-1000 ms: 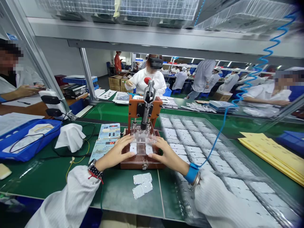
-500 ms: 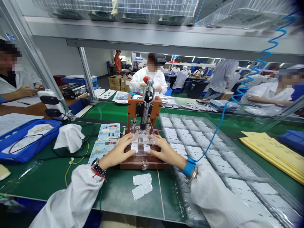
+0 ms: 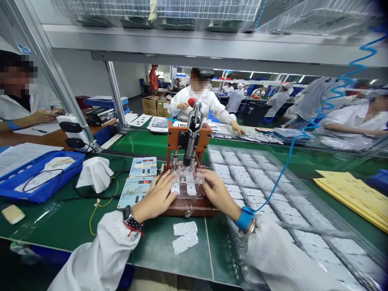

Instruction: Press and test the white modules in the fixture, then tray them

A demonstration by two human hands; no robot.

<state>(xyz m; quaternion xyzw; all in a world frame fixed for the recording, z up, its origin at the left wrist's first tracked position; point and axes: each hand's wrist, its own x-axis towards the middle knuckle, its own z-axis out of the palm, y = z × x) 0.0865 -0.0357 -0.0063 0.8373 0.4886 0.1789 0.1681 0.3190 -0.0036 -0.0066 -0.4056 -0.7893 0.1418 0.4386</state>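
Both hands are at the brown press (image 3: 190, 145) in the middle of the frame. The left hand (image 3: 156, 198) is open, with its fingers stretched out and thumb apart, the fingertips at the left edge of the clear plastic block (image 3: 186, 178) low on the press. The right hand (image 3: 216, 192) is bent in at the right edge of that block; its fingertips are partly hidden, so I cannot tell whether it grips anything. Two white pieces (image 3: 191, 189) lie side by side at the front of the block, between the hands.

The press stands on the green tabletop (image 3: 151, 252). Below it, at bottom centre, two loose white plates (image 3: 185, 237) lie touching each other. A clear tray (image 3: 235, 260) filled with rows of similar plates runs from the centre right to the lower right corner. Left of the press sit two light blue boxes (image 3: 134, 194) with red digits, and farther left a white cloth (image 3: 95, 174) and a blue bin (image 3: 42, 197).

A blue wristband (image 3: 245, 219) circles the right wrist, joined to a blue cord (image 3: 287, 161) that coils toward the upper right. Yellow sheets (image 3: 348, 198) lie at the right edge. Beyond the press, a co-worker (image 3: 200, 99) in white stretches one arm over papers.
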